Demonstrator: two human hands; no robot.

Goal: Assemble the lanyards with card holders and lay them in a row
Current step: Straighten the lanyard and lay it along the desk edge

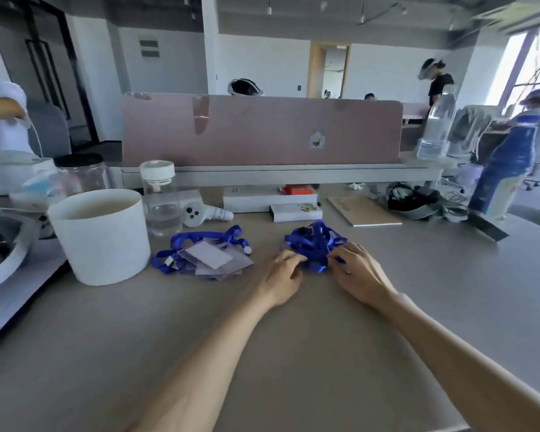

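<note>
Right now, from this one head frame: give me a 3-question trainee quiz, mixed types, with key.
1. True or false: the left hand and the right hand both touch the tangled lanyard pile.
2. Multiple choice: the clear card holders lie A) to the left of the tangled lanyard pile, B) to the right of it, C) under the right hand.
3. Fill in: the lanyard straps are ____ in colour.

Key: 1 true; 2 A; 3 blue.
</note>
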